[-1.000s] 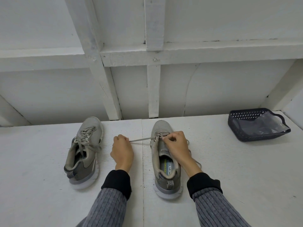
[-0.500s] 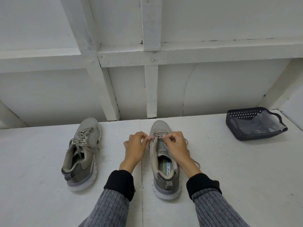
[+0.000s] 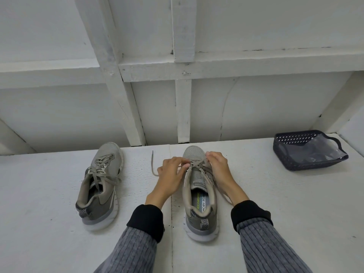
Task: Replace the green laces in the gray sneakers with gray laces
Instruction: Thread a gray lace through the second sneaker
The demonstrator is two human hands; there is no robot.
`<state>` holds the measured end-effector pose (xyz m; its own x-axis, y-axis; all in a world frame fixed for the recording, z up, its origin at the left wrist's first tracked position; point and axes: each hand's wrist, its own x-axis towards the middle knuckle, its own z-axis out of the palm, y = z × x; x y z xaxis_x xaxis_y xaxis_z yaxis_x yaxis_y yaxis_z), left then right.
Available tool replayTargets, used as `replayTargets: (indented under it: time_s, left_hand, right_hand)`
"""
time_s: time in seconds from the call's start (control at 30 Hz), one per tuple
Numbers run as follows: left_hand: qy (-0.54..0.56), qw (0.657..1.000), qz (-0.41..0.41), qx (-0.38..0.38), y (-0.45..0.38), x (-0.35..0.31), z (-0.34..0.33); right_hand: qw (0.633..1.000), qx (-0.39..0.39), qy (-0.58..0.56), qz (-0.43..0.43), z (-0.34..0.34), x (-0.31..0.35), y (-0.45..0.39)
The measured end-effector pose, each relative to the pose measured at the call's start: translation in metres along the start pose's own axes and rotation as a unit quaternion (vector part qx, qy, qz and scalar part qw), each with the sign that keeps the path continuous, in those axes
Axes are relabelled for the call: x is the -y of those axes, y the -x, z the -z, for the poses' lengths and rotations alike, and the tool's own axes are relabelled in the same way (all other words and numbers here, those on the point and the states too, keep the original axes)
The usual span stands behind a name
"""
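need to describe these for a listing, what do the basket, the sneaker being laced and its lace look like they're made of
Basket: dark, probably moulded plastic, judging by its regular perforated walls.
Sneaker being laced: gray knit mesh toe, seemingly fabric, with a smooth white sole, likely foam or rubber.
Lace: flat, matte gray woven textile, limp on the table.

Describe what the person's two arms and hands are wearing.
Both hands are bare: left hand, right hand. Each arm wears a gray ribbed knit sleeve over a black cuff at the wrist. No rings, watch or gloves show.
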<state>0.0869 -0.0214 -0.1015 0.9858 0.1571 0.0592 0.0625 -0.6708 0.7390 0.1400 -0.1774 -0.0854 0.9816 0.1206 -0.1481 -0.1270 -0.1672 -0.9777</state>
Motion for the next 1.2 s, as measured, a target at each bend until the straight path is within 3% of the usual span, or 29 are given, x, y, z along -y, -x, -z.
replayTargets:
  time_s: [0.2,0.33,0.7,0.83,0.97,1.03,1.1,1.2]
  left_hand:
    - [-0.003,0.997,0.072,-0.040,0.003,0.016,0.001]
    - [0.048,0.998,0.022,-0.025,0.008,0.014,0.002]
    - [-0.016,0.996,-0.006,-0.082,0.005,0.007,-0.007]
    - [-0.125,0.980,0.058,-0.143,0.007,0.020,-0.006]
    - [-0.270,0.927,0.200,-0.164,0.010,0.042,0.002]
    - [-0.305,0.911,0.229,-0.158,0.008,0.043,0.005]
    - [-0.279,0.926,0.194,-0.162,0.005,0.041,0.003]
    - [-0.114,0.983,0.077,-0.124,0.006,0.025,0.000]
  right_hand:
    - [0.999,-0.002,-0.042,0.018,0.011,0.014,-0.002]
    - [0.999,0.009,-0.052,0.014,0.010,0.016,0.000]
    - [0.998,0.019,-0.046,0.025,0.014,0.019,0.002]
    - [0.999,0.022,-0.036,0.010,0.011,0.012,-0.001]
    - [0.999,0.037,0.003,-0.017,0.012,-0.001,-0.002]
    - [0.999,0.042,0.024,-0.022,0.012,-0.006,0.000]
    - [0.999,0.031,0.040,-0.008,0.013,-0.008,0.006]
    - [0.998,0.005,0.064,0.021,0.011,-0.007,0.023]
